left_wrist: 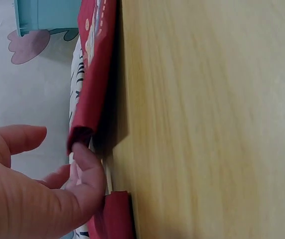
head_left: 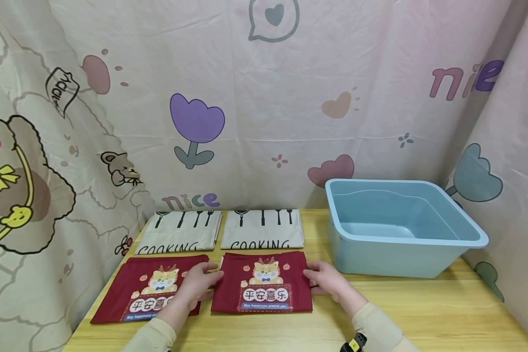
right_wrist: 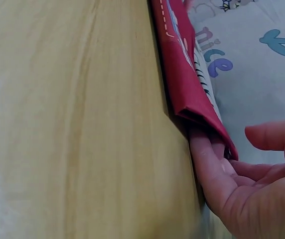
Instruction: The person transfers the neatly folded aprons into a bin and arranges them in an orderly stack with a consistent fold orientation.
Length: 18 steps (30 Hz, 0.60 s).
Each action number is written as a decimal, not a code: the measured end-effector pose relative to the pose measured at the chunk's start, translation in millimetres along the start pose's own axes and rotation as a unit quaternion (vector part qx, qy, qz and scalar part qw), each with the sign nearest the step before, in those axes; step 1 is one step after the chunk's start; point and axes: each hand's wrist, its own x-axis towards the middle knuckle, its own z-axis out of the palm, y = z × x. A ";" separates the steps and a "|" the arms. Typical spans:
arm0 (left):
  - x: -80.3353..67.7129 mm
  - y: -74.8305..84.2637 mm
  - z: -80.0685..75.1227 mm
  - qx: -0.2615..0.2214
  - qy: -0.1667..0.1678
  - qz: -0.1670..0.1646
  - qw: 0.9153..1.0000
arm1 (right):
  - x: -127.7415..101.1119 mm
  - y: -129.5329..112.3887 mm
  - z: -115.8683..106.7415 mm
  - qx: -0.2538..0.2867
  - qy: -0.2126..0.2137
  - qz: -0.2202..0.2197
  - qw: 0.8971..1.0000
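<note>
A folded red cloth [head_left: 266, 274] with a cartoon antlered animal and Chinese lettering lies flat between my two hands. My left hand [head_left: 198, 282] is at its left edge, and the wrist view shows the fingertips [left_wrist: 85, 158] tucked under the fold with the thumb held apart. At the right edge is my right hand [head_left: 327, 279]. Its fingers [right_wrist: 205, 154] slip beneath the fold, while the thumb stands clear of the cloth. A second folded red cloth [head_left: 127, 281] with the same print lies to the left, partly hidden by my left hand and forearm.
Two folded white cloths printed COOKING, a left one [head_left: 178, 233] and a right one [head_left: 262, 230], lie behind the red ones. A light blue plastic tub [head_left: 391, 259] stands at the right on the wooden table [head_left: 422, 313]. A patterned curtain [head_left: 264, 112] hangs behind.
</note>
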 end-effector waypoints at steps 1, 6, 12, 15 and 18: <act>0.0 -0.4 0.1 -0.003 0.002 0.000 1.000 | 0.0 0.3 -0.2 0.002 -0.002 -0.003 1.000; 1.0 -5.2 0.8 -0.016 0.004 -0.007 1.000 | 0.5 2.3 -1.3 0.017 -0.014 -0.014 1.000; 2.4 -11.7 2.4 -0.048 -0.011 -0.001 0.999 | 1.8 4.5 -0.3 0.032 -0.016 -0.022 0.999; 2.0 -12.2 2.1 -0.053 -0.015 0.004 0.998 | 2.3 5.4 0.1 0.045 -0.007 -0.019 0.999; 1.0 -11.5 1.5 -0.053 -0.016 0.009 0.998 | 3.3 6.2 0.7 0.058 0.003 -0.014 0.998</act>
